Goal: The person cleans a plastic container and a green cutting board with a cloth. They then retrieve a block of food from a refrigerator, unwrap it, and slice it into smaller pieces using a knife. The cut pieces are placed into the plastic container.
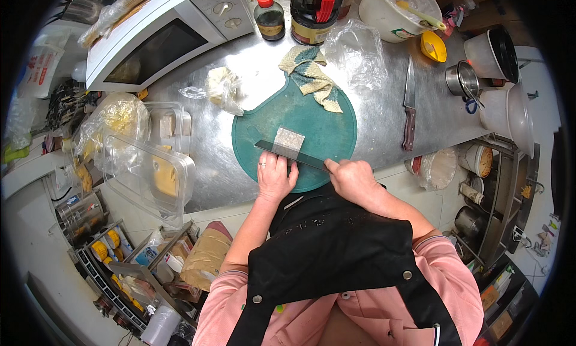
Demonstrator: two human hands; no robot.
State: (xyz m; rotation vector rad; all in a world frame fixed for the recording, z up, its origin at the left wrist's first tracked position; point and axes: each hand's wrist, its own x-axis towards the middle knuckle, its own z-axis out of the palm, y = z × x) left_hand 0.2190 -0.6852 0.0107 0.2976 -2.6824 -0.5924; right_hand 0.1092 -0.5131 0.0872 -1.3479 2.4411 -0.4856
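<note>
On a green cutting board lies a pale, speckled square block of food. A broad-bladed knife crosses the near part of the block, its blade slanting down to the right. My right hand grips this knife at its right end, and the handle is hidden inside the fist. My left hand, with a ring on one finger, rests just on the near side of the blade, fingertips at the blade and the block's near edge. How deep the blade sits in the block cannot be told.
A patterned cloth overlaps the board's far edge. Another knife lies on the steel table at the right. Clear plastic containers and a knotted plastic bag stand left, a microwave and bottles behind.
</note>
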